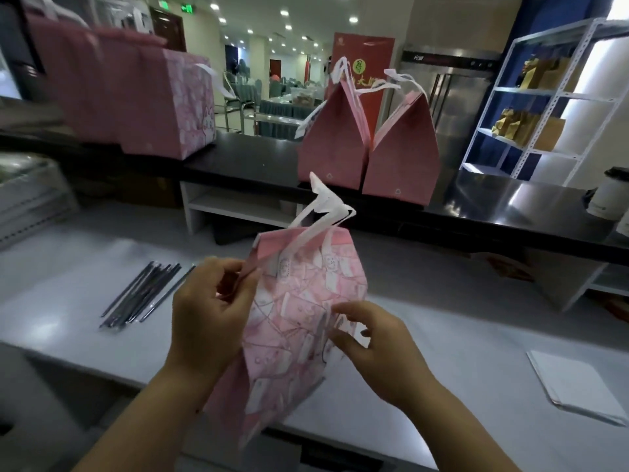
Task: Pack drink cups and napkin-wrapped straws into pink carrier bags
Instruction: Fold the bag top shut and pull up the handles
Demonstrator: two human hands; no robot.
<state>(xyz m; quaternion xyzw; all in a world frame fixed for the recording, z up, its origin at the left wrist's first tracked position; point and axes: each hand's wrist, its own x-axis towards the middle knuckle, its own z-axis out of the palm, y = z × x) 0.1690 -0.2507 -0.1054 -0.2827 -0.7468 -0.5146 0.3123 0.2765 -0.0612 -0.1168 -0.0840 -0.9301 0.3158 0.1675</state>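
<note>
I hold a flat, folded pink carrier bag [296, 311] with a cartoon print and white ribbon handles up over the white counter. My left hand [211, 311] pinches its left edge near the top. My right hand [371, 342] grips its right side lower down. Several dark wrapped straws [143, 294] lie in a bundle on the counter to the left. A stack of white napkins [578, 383] lies at the right. A white drink cup with a dark lid [609, 195] stands on the black ledge at far right.
Two closed pink bags [367, 151] stand on the black raised ledge [245, 158] behind. More pink bags [136, 93] stand at the back left. A white metal shelf rack [544, 97] with brown paper bags is at the right.
</note>
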